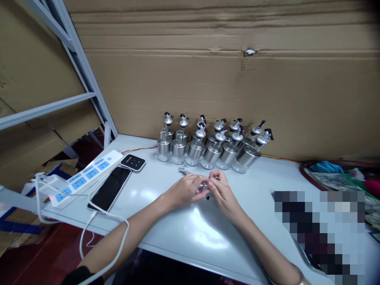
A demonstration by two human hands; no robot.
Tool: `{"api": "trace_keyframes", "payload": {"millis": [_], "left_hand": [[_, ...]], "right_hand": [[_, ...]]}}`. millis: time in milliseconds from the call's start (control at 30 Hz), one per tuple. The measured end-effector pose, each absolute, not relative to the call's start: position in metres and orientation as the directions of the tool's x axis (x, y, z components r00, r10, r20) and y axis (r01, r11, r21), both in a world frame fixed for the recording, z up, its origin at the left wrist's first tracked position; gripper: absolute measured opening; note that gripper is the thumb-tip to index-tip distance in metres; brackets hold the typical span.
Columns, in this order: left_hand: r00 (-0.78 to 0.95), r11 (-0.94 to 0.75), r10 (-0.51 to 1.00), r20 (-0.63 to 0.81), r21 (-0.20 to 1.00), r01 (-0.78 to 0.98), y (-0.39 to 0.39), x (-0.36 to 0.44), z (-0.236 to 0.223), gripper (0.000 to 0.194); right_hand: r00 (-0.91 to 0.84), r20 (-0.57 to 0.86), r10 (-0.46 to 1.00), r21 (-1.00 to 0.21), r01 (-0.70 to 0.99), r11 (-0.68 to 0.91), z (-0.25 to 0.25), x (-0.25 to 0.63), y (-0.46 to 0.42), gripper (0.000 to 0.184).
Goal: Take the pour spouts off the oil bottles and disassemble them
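Observation:
My left hand (190, 189) is closed around a small silver pourer top (202, 187), mostly hidden by the fingers. Against the same piece, the fingertips of my right hand (222, 192) are pinched together. A small black part (208, 198) shows just under the hands; whether it hangs from the piece or lies on the table I cannot tell. Another silver pourer top (184, 170) lies beyond my left hand. Behind stand several glass bottles with steel sleeves (196, 150), most fitted with silver pourers with black levers. Two front bottles at the left (178, 150) have bare necks.
On the left of the grey table (166, 233) are a white power strip (86, 178), a phone (111, 188) and a small black device (133, 162). A white cable (126, 233) crosses my left forearm. A pixelated area covers the right side. Cardboard (208, 87) stands behind.

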State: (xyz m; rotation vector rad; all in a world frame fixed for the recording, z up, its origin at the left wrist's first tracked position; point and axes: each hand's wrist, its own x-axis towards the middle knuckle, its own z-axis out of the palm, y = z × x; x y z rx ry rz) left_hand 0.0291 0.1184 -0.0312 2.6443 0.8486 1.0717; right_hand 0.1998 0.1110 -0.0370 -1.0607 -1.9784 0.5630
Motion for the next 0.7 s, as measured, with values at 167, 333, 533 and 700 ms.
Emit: {"api": "trace_keyframes", "payload": {"millis": [167, 333, 533, 700], "left_hand": [[0.581, -0.848, 0.525, 0.622, 0.318, 0.425, 0.119, 0.029, -0.03, 0.017], [0.584, -0.853, 0.513, 0.629, 0.298, 0.429, 0.12, 0.028, -0.028, 0.025], [0.622, -0.854, 0.505, 0.599, 0.241, 0.461, 0.122, 0.028, -0.028, 0.016], [0.627, -0.856, 0.491, 0.605, 0.198, 0.478, 0.122, 0.028, -0.029, 0.016]], "right_hand": [[-0.329, 0.429, 0.842, -0.705, 0.461, 0.539, -0.032, 0.2, 0.107, 0.041], [-0.35, 0.401, 0.847, -0.72, 0.451, 0.527, -0.028, 0.2, 0.106, 0.043], [-0.362, 0.374, 0.854, -0.737, 0.443, 0.511, -0.026, 0.2, 0.105, 0.046], [-0.369, 0.354, 0.859, -0.768, 0.409, 0.492, -0.025, 0.2, 0.105, 0.047]]}}
